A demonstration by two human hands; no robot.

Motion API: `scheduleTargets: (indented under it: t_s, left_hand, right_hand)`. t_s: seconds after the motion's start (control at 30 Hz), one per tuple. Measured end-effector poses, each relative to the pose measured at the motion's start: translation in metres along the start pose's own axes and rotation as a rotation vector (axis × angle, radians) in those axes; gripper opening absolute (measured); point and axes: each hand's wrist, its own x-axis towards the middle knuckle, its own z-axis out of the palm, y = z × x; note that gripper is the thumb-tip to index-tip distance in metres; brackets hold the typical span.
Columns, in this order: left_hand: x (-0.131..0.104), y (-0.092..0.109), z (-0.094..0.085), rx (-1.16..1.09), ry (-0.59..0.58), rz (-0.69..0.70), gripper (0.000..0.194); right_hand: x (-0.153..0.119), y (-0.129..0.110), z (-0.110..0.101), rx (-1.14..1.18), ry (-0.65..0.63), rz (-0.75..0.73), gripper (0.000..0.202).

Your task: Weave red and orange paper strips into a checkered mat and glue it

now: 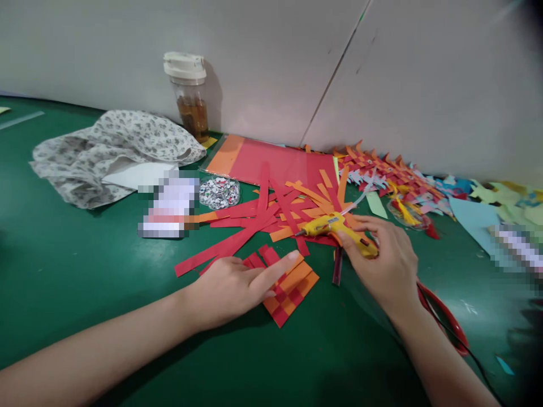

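My right hand (384, 265) is closed around a yellow hot glue gun (354, 236), its nozzle pointing left over the paper strips. A clear glue stick (360, 195) sticks out of its back. Below the nozzle lies a woven red and orange paper piece (291, 297) in a checkered pattern. My left hand (237, 288) holds this piece against the table, index finger stretched along its upper edge and the other fingers mostly hidden. Loose red strips (231, 243) and orange strips (311, 198) lie in a heap just behind.
Red-handled scissors (449, 322) lie under my right forearm beside a black cord. Behind stand a lidded tea cup (186, 96), patterned cloth (123, 147), a phone (169, 206) and a bag of googly eyes (219, 192). Folded paper crafts (390, 175) line the wall at right.
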Motion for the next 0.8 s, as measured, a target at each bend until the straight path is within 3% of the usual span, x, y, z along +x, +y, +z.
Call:
scheduleTargets:
  t_s: [0.07,0.2,0.37,0.5,0.6,0.7,0.8]
  left_hand:
    - [0.000,0.000,0.000,-0.007,0.003,-0.012,0.057]
    - [0.001,0.001,-0.002,-0.008,0.011,0.005,0.055]
    - [0.002,0.001,-0.009,-0.015,0.030,0.117,0.040]
    - [0.004,0.001,-0.012,-0.008,0.018,0.157,0.013]
    - [0.004,0.000,-0.011,0.020,0.026,0.142,0.012]
    - [0.004,-0.001,-0.010,0.045,0.053,0.074,0.014]
    - [0.003,-0.001,-0.009,0.069,0.063,0.026,0.020]
  right_hand:
    - [-0.003,-0.011,-0.006,0.126,0.043,-0.115,0.015]
    - [-0.015,-0.040,-0.016,0.402,-0.144,-0.454,0.015]
    - [-0.024,-0.064,-0.011,0.458,-0.257,-0.658,0.014]
    - [-0.026,-0.065,-0.006,0.388,-0.269,-0.712,0.017]
    - [-0.027,-0.063,-0.006,0.362,-0.216,-0.683,0.016]
    - [-0.027,-0.060,-0.006,0.383,-0.172,-0.529,0.018]
    - [-0.025,-0.058,-0.005,0.404,-0.207,-0.426,0.022]
